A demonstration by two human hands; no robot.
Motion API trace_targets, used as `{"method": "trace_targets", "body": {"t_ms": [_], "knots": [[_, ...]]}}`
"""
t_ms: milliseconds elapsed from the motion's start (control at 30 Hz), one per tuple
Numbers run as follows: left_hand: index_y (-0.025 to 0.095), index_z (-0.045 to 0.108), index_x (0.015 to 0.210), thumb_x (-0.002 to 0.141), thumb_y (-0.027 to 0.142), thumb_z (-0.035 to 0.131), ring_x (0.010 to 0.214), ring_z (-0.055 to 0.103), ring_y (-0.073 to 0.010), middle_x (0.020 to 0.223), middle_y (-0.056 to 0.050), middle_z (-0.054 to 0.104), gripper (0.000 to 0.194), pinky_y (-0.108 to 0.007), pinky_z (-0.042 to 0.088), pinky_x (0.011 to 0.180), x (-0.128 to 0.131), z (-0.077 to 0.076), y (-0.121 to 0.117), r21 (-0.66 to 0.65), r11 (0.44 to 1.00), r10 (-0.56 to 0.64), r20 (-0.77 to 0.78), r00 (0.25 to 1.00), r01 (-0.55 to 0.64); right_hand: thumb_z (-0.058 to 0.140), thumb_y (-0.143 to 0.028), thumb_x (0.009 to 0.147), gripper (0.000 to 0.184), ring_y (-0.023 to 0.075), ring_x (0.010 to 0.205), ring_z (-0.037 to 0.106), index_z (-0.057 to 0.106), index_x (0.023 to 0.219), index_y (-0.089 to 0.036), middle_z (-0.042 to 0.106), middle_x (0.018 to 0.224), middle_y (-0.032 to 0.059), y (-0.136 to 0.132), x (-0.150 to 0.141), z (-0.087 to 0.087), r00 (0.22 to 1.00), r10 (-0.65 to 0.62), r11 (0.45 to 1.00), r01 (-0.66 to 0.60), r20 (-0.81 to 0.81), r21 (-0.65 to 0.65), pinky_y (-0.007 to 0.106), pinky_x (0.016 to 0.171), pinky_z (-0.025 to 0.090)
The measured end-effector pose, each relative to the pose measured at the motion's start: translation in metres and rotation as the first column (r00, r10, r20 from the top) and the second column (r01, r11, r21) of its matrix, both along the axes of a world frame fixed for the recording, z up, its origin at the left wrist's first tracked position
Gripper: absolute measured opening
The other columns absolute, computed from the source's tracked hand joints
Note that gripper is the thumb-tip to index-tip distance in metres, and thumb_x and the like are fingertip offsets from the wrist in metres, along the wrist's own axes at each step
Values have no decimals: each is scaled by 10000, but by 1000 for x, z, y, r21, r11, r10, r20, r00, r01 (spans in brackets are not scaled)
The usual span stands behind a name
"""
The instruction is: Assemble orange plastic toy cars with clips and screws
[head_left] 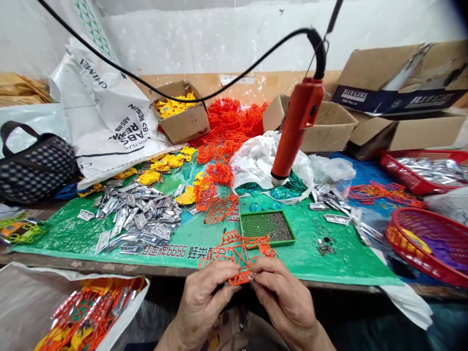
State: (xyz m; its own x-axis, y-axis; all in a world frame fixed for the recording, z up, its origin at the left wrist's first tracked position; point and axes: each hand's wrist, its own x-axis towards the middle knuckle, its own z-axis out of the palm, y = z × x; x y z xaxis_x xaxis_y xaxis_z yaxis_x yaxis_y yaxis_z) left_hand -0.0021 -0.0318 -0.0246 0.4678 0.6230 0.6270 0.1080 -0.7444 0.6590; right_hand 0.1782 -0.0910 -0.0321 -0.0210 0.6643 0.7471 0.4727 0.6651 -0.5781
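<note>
An orange openwork plastic frame (239, 251) is held up in front of me at the table's near edge. My left hand (208, 298) pinches its lower left side between thumb and fingers. At the lower right corner, my right hand (285, 298) has its thumb and fingertips closed on the same frame; whether a small part is also between them I cannot make out. Just beyond the frame lies a green tray (256, 225) with tiny metal screws heaped in its right half. A red electric screwdriver (298, 126) hangs tip down above the table, touched by neither hand.
Silver pieces (135, 214) are heaped at left, near yellow plastic parts (168, 161). Orange frames (234, 122) pile up behind. Cardboard boxes (325, 126) line the back. Red baskets (424, 243) stand at right. An open bag (124, 312) of parts sits low at left.
</note>
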Motion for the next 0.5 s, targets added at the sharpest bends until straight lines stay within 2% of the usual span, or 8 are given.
{"method": "trace_targets", "body": {"t_ms": [167, 367, 500], "knots": [[184, 696, 1008, 942, 230, 607, 829, 761, -136, 888, -57, 791, 120, -168, 585, 798, 0, -4, 1, 54, 999, 5, -41, 999, -3, 563, 5, 873, 211, 135, 841, 676, 603, 1005, -154, 660, 906, 84, -2, 1, -6, 1000, -11, 1000, 11, -18, -21, 205, 743, 573], [182, 678, 1003, 941, 197, 600, 797, 755, -133, 871, -58, 782, 100, -172, 591, 762, 3, 0, 2, 81, 996, -16, -55, 998, 20, 571, -37, 893, 185, 124, 805, 691, 614, 1003, -179, 682, 890, 66, -1, 2, -3, 998, -19, 999, 17, -62, -33, 196, 708, 586], [176, 673, 1012, 940, 162, 586, 800, 750, -143, 863, -65, 774, 113, -187, 594, 753, 2, 1, 2, 90, 995, -35, -94, 995, 44, 558, -66, 911, 271, 139, 854, 713, 606, 1148, -190, 703, 927, 75, -2, 1, -9, 998, -56, 998, 56, -29, -22, 220, 746, 607]]}}
